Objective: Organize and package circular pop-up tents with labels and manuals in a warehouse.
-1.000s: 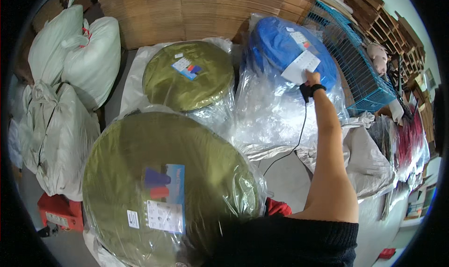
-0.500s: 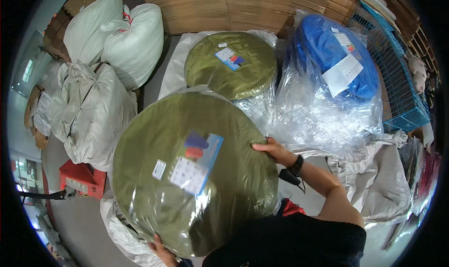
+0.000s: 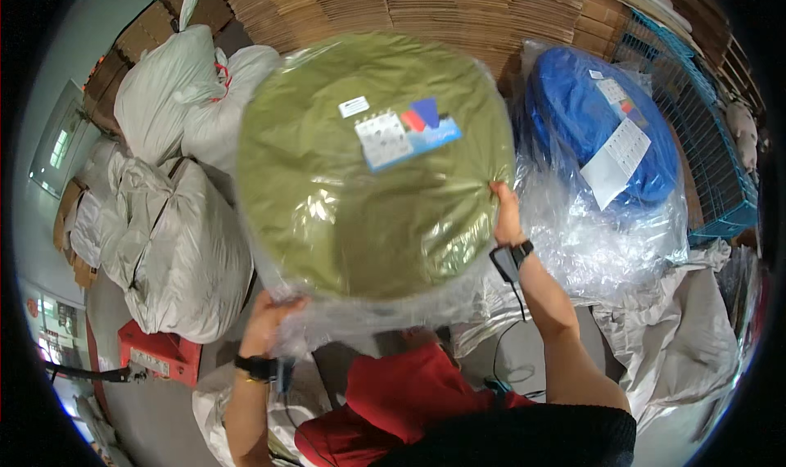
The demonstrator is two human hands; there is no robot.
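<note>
A large round olive-green folded fabric disc (image 3: 327, 156), sealed in a clear plastic bag, is held out before me. A small white label and a printed card (image 3: 409, 139) with red, purple and blue areas show on its upper face. My right hand (image 3: 508, 212) grips its right edge, thumb on the face and the other fingers hidden behind. My left hand (image 3: 268, 321) is closed on the loose plastic at the lower left rim. Each wrist wears a dark band with a small device. The pile beneath the disc is hidden by it.
Blue round discs in plastic (image 3: 565, 123) lie at the right beside a blue wire cage (image 3: 696, 131). Flat cardboard stacks (image 3: 393, 9) line the back. White sacks (image 3: 180, 246) stand at the left, near a red metal piece of equipment (image 3: 164, 348) on the floor.
The held disc has moved forward and turned, and now covers the other olive disc that lay behind it. Both hands have moved away from my body with it; my left forearm now shows.
</note>
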